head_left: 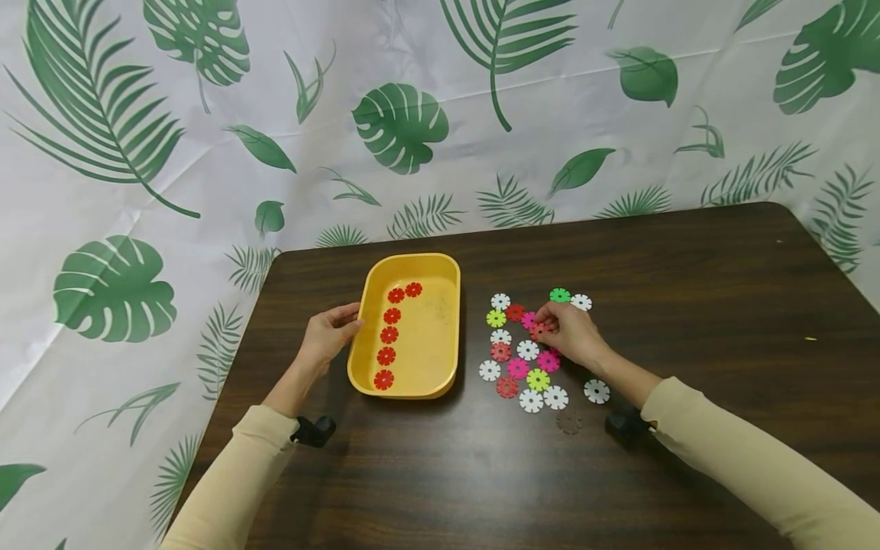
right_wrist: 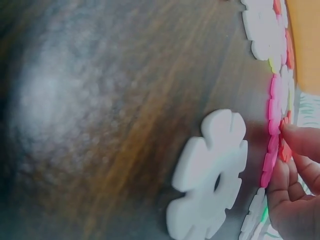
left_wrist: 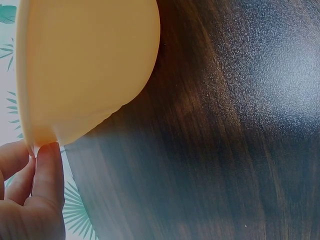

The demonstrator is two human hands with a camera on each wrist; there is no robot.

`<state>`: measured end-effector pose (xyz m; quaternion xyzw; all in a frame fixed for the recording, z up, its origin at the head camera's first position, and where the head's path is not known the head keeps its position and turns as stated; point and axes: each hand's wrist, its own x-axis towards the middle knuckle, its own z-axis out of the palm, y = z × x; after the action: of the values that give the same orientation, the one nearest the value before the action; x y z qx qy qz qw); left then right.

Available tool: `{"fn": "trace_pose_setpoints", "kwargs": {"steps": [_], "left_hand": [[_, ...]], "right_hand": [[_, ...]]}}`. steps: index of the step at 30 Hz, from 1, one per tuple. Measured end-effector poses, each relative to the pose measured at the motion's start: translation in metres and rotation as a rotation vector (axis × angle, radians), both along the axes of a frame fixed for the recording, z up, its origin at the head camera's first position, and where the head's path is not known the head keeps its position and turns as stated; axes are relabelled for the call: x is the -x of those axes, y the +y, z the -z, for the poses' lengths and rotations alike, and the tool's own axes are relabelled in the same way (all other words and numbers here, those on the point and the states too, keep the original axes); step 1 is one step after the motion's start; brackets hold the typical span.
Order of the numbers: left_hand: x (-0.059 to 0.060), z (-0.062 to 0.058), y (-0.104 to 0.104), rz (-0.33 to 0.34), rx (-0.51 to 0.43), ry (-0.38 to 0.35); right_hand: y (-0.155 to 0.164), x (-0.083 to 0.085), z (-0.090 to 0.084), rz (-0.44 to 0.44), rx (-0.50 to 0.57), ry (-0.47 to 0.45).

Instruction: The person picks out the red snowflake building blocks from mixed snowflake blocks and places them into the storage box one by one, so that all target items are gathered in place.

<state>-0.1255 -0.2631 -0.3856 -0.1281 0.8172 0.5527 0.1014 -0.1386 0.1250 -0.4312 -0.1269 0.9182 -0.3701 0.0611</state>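
Note:
On the left of the table is a yellow tray [head_left: 431, 336]. My left hand [head_left: 321, 338] grips its left rim, thumb and fingers meeting on the edge in the left wrist view. Inside, several red notched discs [head_left: 389, 334] line the left side and bend right at the far end. To the tray's right, my right hand [head_left: 572, 333] pinches a red notched disc [right_wrist: 285, 144] between thumb and fingers, over a loose group of white, pink, yellow-green and red discs. A pink disc [head_left: 548, 360] lies just below that hand, and a white disc [head_left: 596, 391] near its wrist.
A green disc [head_left: 560, 295] lies at the group's far edge, and a clear disc [head_left: 569, 422] at the near edge. The dark wooden table [head_left: 715, 305] extends to the right. Behind it hangs a leaf-print cloth [head_left: 481, 145].

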Motion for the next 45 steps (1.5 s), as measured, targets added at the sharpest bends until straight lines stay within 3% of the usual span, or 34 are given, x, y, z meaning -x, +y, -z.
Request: {"fn": "trace_pose_setpoints", "kwargs": {"steps": [12, 18, 26, 45], "left_hand": [[0.001, -0.001, 0.000, 0.005, 0.012, -0.007], [0.001, -0.001, 0.000, 0.002, 0.013, -0.009], [0.001, 0.000, -0.001, 0.005, 0.009, 0.000], [-0.001, 0.002, -0.001, 0.008, -0.007, 0.014]], "right_hand": [[0.003, -0.001, 0.001, -0.003, 0.055, 0.048], [0.005, 0.000, 0.002, 0.012, 0.086, 0.023], [0.007, 0.002, -0.004, 0.054, 0.157, -0.091], [-0.026, 0.017, -0.046, 0.142, 0.555, -0.390]]}}
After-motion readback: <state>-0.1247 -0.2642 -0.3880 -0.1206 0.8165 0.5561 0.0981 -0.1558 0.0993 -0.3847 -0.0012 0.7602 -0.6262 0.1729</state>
